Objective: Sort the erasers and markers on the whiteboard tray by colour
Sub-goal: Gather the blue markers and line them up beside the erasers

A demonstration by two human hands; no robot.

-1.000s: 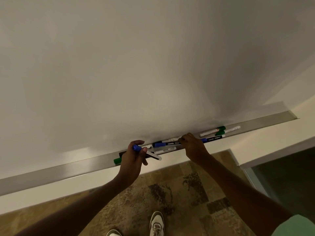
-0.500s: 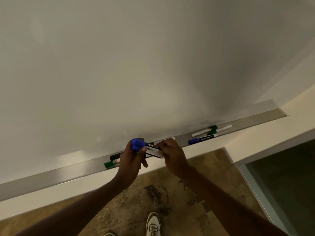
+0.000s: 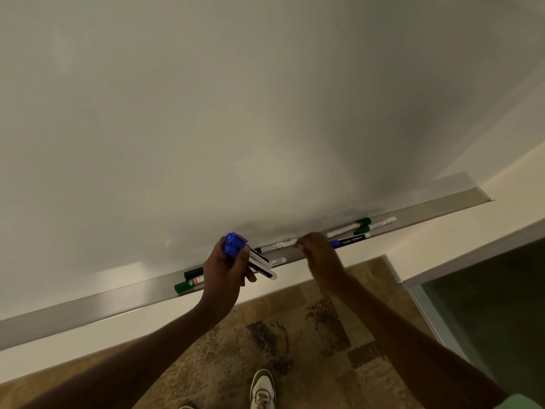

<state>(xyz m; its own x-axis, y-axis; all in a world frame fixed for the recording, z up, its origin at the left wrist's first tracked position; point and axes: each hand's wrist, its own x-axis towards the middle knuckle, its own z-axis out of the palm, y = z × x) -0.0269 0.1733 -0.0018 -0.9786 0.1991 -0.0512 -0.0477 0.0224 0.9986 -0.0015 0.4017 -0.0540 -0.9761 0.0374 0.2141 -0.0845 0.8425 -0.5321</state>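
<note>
Blue markers (image 3: 233, 245) (two) — in left hand (image 3: 224, 276)

Long metal tray (image 3: 88, 309), green-capped marker (image 3: 188, 284) beside black-capped marker (image 3: 193, 273) at left, blue-capped marker (image 3: 349, 241) right, near two more green markers (image 3: 362, 230).

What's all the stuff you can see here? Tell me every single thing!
Whiteboard: 1, white, fills the top.
Tray: 1, grey, along the board's bottom edge.
Held markers: 2, blue caps, in the left hand.
Blue marker: 1, on the tray, right of the right hand.
Right green markers: 2, on the tray, behind the blue marker.
Left green marker: 1, on the tray, left of the left hand.
Black marker: 1, on the tray, just behind it.
Middle markers: 2, white bodies, caps hidden, on the tray between the hands.
Floor: brown, mottled.
Shoe: 1, white, bottom edge.
Left hand: grips the held markers.
Right hand: curled at the tray; grip unclear.
</note>
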